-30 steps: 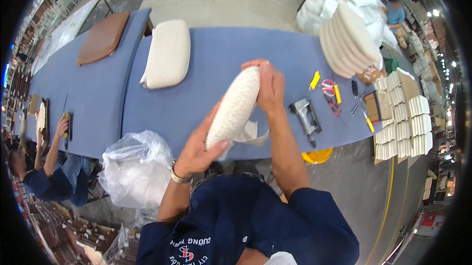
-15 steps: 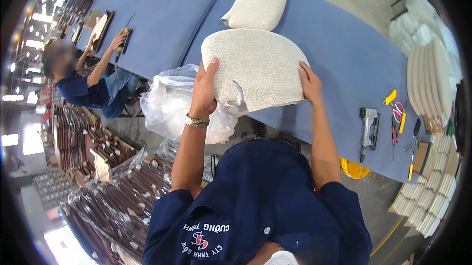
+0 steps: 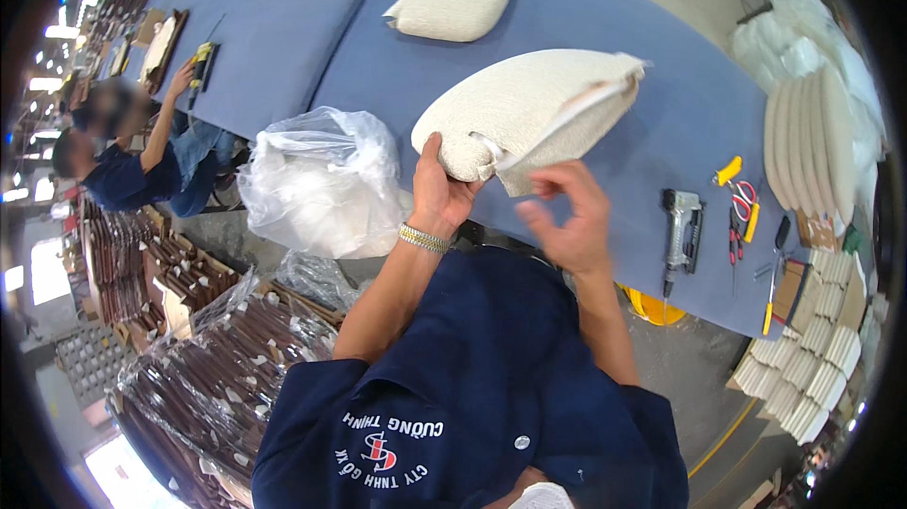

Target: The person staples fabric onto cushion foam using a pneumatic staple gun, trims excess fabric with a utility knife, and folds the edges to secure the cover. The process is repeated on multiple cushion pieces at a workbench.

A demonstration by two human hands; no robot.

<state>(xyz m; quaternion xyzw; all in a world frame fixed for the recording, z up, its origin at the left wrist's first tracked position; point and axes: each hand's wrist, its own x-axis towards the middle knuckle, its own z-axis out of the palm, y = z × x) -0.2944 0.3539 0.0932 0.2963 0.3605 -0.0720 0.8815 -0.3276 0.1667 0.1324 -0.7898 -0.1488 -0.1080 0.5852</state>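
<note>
Cream seat cushion (image 3: 529, 103) tilted over the blue surface (image 3: 605, 17), long side left to right, left hand (image 3: 439, 192) gripping its near-left corner, right hand (image 3: 567, 216) open just below it.

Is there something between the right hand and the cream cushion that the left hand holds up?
Nothing visible. The right hand hovers open just below the cream cushion, near its loose fabric flap, with only air between. The left hand grips the cushion's lower corner.

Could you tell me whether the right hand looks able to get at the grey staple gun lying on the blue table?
Probably yes: the right hand is empty, and only bare blue table separates it from the grey staple gun.
</note>
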